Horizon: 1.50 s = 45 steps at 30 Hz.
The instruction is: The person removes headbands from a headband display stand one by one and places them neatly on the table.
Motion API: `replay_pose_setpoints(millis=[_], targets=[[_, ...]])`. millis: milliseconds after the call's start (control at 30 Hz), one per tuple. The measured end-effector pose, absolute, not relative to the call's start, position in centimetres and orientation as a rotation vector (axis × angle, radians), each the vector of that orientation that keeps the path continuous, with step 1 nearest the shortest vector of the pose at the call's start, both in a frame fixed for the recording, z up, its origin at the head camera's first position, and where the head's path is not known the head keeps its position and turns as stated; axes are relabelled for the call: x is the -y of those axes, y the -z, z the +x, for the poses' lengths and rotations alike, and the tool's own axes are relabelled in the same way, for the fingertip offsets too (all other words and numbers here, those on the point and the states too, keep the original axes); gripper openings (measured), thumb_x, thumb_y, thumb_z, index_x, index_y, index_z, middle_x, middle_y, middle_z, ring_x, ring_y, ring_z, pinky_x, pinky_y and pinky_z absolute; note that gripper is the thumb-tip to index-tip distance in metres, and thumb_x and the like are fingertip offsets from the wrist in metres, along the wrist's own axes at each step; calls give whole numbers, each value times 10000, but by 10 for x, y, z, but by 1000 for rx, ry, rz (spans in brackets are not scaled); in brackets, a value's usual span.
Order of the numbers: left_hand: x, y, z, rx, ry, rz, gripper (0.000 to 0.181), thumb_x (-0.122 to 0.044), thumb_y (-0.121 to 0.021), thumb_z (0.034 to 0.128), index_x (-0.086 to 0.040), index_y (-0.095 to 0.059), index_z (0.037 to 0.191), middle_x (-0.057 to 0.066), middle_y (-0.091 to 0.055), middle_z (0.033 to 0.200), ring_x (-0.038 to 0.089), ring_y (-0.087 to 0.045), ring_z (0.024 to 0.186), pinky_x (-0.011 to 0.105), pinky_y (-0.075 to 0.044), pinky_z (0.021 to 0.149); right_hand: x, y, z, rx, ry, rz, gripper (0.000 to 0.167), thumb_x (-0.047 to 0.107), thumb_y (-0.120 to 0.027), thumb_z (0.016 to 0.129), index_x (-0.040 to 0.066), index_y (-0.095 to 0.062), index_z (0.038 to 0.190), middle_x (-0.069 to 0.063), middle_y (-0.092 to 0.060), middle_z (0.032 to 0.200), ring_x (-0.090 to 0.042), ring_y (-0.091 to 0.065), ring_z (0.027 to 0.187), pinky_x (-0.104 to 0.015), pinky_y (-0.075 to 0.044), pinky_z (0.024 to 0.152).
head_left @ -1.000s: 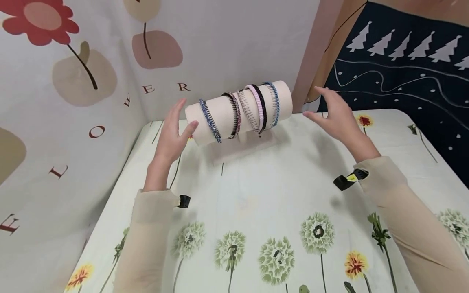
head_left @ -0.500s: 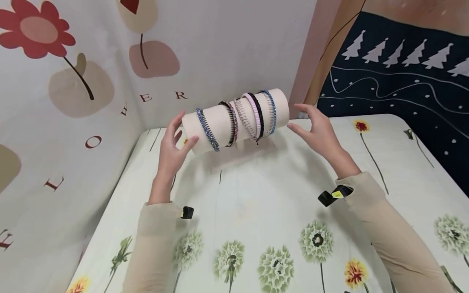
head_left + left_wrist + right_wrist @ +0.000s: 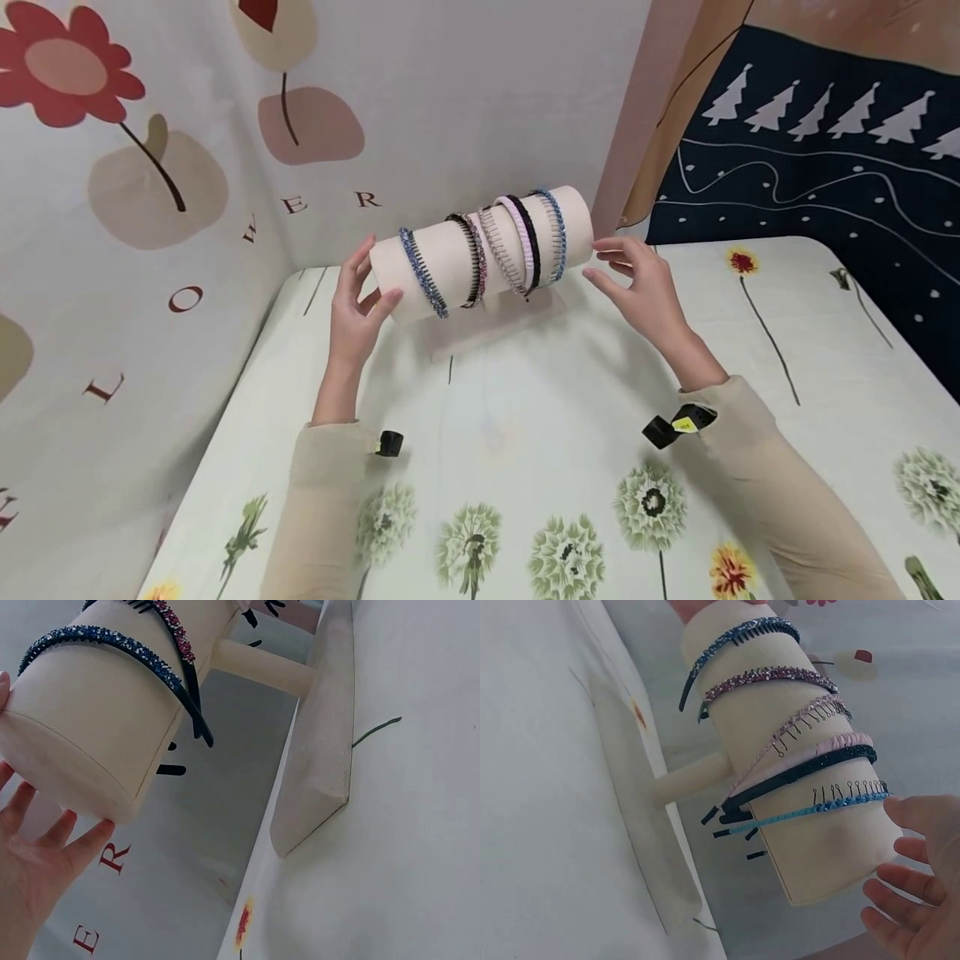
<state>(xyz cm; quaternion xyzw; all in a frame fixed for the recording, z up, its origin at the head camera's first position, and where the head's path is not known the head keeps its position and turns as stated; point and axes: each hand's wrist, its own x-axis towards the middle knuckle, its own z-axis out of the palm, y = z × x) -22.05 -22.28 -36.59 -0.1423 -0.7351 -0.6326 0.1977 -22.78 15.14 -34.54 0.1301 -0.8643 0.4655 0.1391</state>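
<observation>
Two bare hands bracket the cream roll [image 3: 448, 257]. The left hand [image 3: 351, 315] is loosely spread about its left end, fingertips meeting the edge of the end face and thumb on the near side; it is not clenched, and I cannot tell whether it bears any weight. The right hand [image 3: 647, 292] is relaxed beside the right end, thumb and fingers apart, with no firm grasp; whether a fingertip touches the roll is unclear.

The roll lies sideways on a post [image 3: 262, 669] over a flat base [image 3: 495, 327], towards the far side of the tablecloth [image 3: 540, 400], its right end farther away than its left. I judge it light for its bulk, firm enough to keep its shape, perhaps slightly slippery.

Six hairbands [image 3: 769, 675] sit round it, from a glittery blue band [image 3: 423, 273] at left to a light blue band [image 3: 559, 237] at right. They look thin and springy, and their teeth, wires and loose tips could snag or bend, so the bare roll ends seem the best hold, a palm at each.

Beyond is a pale wall [image 3: 480, 100]; at far right, a dark tree-printed cloth [image 3: 795, 171].
</observation>
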Motion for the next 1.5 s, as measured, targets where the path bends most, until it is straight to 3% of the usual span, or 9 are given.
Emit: replay_pose_setpoints(millis=[367, 800, 1067, 1233, 1500], targets=[[223, 366, -223, 1986, 1830, -446, 692, -12, -669, 878, -163, -425, 1507, -55, -364, 1592, 199, -397, 1433, 213, -500, 997, -144, 347, -225, 2425, -1414, 381, 349, 123, -698, 922, 6, -609, 1239, -160, -652, 1222, -284, -634, 1145, -411, -514, 1021], [226, 377, -217, 2021, 1818, -414, 699, -8, -649, 884, -188, -413, 1517, -71, -364, 1590, 200, -380, 1449, 215, -496, 1007, -122, 363, -222, 2420, -1511, 357, 283, 141, -689, 931, 34, -628, 1185, -134, -684, 1138, -251, -665, 1054, -330, -564, 926], [226, 379, -219, 2020, 1811, -422, 699, -3, -634, 889, -188, -405, 1522, -51, -369, 1586, 214, -385, 1446, 188, -501, 985, -110, 365, -223, 2383, -1552, 328, 303, 135, -719, 907, 25, -623, 1173, -141, -691, 1112, -257, -678, 1033, -396, -577, 900], [225, 378, -220, 2026, 1801, -425, 697, -8, -631, 891, -190, -401, 1523, -51, -369, 1583, 217, -381, 1450, 194, -501, 990, -107, 365, -225, 2360, -1568, 296, 303, 136, -726, 902, 14, -625, 1160, -147, -696, 1083, -252, -685, 1004, -223, -576, 836], [224, 374, -222, 2016, 1801, -439, 691, -25, -636, 894, -190, -402, 1523, -51, -365, 1587, 210, -376, 1451, 194, -500, 987, -105, 363, -231, 2289, -1595, 260, 271, 131, -729, 899, -2, -645, 1119, -160, -711, 1067, -247, -692, 973, -98, -528, 771]])
